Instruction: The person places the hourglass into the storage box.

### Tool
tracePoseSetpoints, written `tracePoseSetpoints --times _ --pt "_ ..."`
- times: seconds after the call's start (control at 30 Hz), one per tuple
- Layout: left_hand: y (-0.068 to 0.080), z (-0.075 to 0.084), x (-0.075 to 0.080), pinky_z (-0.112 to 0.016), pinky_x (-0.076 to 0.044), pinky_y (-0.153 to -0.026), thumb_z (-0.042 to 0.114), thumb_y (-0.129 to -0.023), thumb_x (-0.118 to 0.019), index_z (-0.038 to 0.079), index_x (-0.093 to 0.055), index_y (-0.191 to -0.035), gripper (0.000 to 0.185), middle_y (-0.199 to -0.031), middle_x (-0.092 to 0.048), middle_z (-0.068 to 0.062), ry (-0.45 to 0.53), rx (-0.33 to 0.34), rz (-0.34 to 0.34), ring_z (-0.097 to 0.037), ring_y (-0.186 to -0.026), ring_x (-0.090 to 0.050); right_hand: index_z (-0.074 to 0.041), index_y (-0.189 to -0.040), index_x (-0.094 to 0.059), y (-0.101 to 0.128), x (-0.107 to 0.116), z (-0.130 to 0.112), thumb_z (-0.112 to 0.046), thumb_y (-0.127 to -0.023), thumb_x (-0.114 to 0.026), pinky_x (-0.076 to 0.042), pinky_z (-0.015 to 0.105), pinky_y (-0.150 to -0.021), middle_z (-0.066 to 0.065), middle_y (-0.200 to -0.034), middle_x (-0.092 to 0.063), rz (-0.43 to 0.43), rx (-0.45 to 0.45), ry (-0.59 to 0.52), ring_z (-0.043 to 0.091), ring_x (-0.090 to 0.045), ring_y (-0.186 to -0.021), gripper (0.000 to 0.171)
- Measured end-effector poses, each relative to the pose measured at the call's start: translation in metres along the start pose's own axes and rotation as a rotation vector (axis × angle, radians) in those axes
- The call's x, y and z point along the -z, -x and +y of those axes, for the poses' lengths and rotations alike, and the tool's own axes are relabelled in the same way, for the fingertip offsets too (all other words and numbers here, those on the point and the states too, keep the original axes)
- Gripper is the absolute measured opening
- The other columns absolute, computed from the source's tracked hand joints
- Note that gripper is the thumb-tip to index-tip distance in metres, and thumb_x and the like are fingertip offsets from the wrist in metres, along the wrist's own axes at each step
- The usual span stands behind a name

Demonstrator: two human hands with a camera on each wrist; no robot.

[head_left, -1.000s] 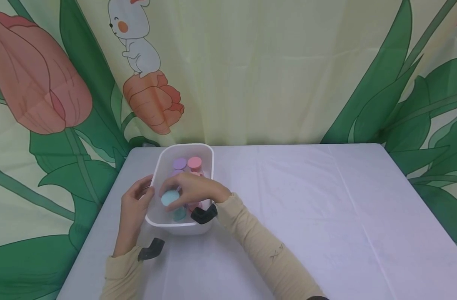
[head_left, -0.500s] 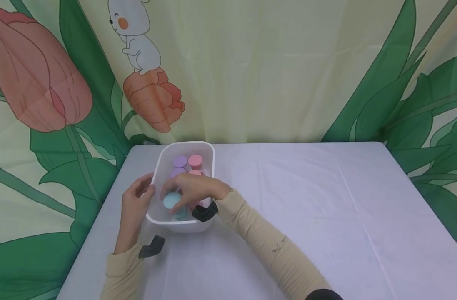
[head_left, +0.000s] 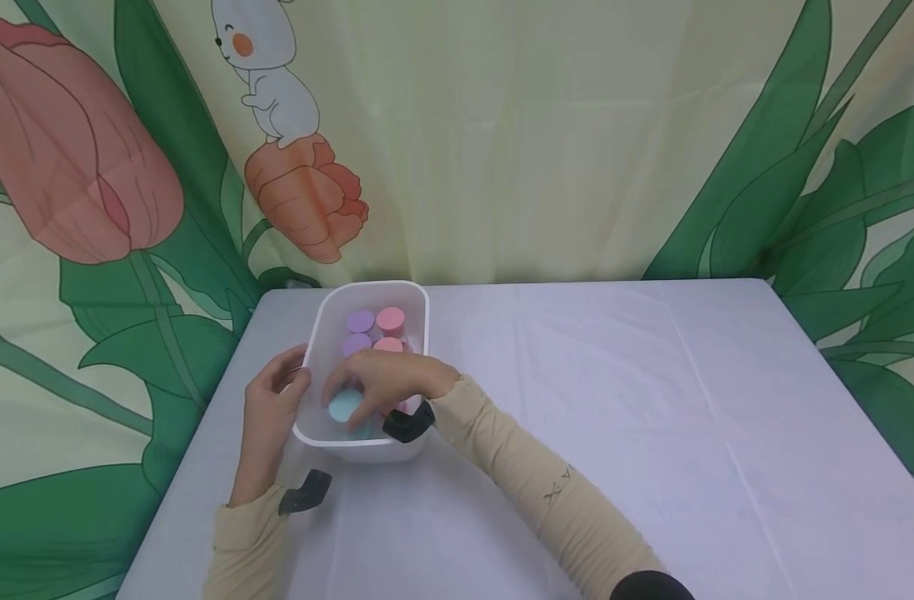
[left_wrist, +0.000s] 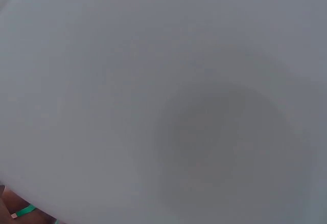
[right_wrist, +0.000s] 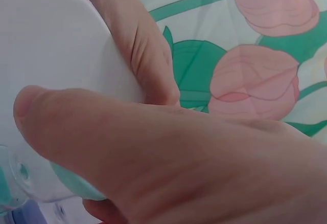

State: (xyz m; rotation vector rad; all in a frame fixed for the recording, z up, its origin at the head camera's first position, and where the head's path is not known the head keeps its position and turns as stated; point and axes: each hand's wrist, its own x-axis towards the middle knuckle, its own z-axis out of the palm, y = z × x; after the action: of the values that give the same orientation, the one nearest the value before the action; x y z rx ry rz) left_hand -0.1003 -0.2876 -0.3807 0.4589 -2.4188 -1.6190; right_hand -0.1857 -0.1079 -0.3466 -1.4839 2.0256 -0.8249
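Note:
A white plastic bin point(head_left: 421, 317) stands at the table's near left and holds several small bottles with purple point(head_left: 360, 321) and pink point(head_left: 390, 318) caps. My right hand point(head_left: 355, 385) reaches into the bin's near end and grips a clear bottle by its teal cap point(head_left: 344, 407). The right wrist view shows the thumb point(right_wrist: 102, 127) lying across that teal cap point(right_wrist: 76, 184). My left hand point(head_left: 290, 382) holds the bin's left wall, thumb at the rim; its fingers point(right_wrist: 148, 55) wrap the white bin point(right_wrist: 51, 40). The left wrist view is filled by the blurred bin wall point(left_wrist: 153, 81).
The pale lilac tablecloth point(head_left: 614, 400) stretches bare to the right of the bin. A curtain printed with tulips and a rabbit point(head_left: 501, 142) hangs just behind the table's far edge. Black wrist cameras sit at both wrists point(head_left: 407, 423) point(head_left: 304, 492).
My right hand has lowered the teal-capped bottle a little deeper into the bin's near end. The left hand has stayed on the bin's left wall.

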Motion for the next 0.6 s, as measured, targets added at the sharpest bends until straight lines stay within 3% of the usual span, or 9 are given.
tracePoseSetpoints --times 0.27,0.47,0.6 --pt "0.0014 0.0027 0.0004 -0.047 -0.050 -0.098 0.029 -0.100 -0.051 0.021 -0.055 -0.142 0.043 -0.138 -0.059 -0.006 -0.005 0.020 -0.004 -0.024 -0.122 -0.058 -0.010 -0.119 -0.070 0.0001 0.0014 -0.0033 -0.011 -0.084 -0.078 -0.048 0.016 -0.095 -0.003 -0.114 -0.070 0.000 -0.080 0.002 0.011 -0.062 -0.108 0.036" --pt "0.0020 0.0034 0.0004 -0.025 -0.053 -0.085 0.029 -0.100 -0.052 0.022 -0.056 -0.141 0.041 -0.136 -0.060 -0.005 -0.030 0.010 0.004 -0.021 -0.120 -0.058 -0.009 -0.118 -0.070 0.0029 0.0058 -0.0064 -0.012 -0.084 -0.079 -0.049 0.018 -0.092 0.000 -0.115 -0.070 0.022 -0.073 0.016 0.011 -0.061 -0.104 0.036" --pt "0.0023 0.0028 -0.0012 -0.033 -0.055 -0.089 0.028 -0.100 -0.052 0.020 -0.057 -0.140 0.041 -0.135 -0.061 -0.005 -0.037 -0.002 0.024 -0.020 -0.119 -0.058 -0.008 -0.119 -0.069 0.0053 0.0077 -0.0079 -0.013 -0.084 -0.079 -0.050 0.018 -0.090 0.003 -0.117 -0.070 0.046 -0.051 0.020 0.011 -0.062 -0.102 0.037"
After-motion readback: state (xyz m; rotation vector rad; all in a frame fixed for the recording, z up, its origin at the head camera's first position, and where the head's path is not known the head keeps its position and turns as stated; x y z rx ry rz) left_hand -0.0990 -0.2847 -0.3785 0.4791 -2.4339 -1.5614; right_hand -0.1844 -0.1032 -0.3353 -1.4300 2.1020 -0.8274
